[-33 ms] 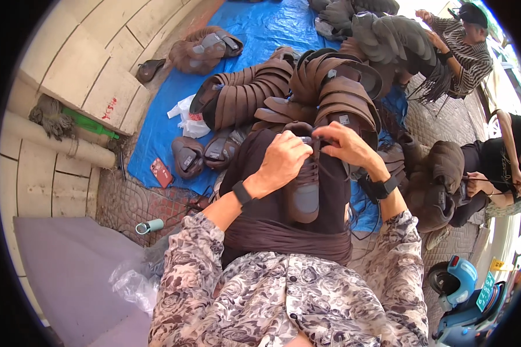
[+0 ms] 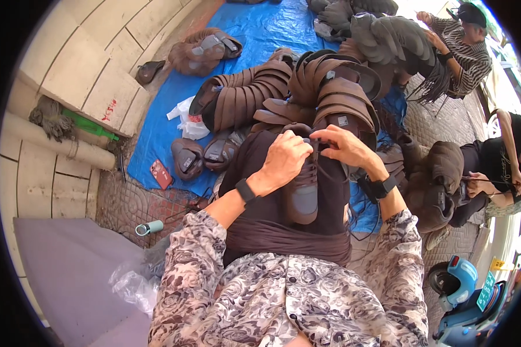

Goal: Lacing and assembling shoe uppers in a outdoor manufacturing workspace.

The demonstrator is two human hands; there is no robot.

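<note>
Shoe [image 2: 303, 194] lay toe-down on the person's lap, above the blue tarp [image 2: 156, 139]. Left hand [image 2: 285, 157] closed over its collar; right hand [image 2: 342, 147] pinched the lace [image 2: 317, 141] at the top. Looked light, soft upper, stiffer sole; best held at collar or sole.

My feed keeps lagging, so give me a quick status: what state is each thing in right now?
Left hand: grip closed on the lace.
Right hand: grip pinching the lace.
Brown shoe: on the lap, partly laced.
Shoe uppers: stacked in a row on the tarp.
Blue tarp: spread flat.
Red phone: lying flat.
</note>
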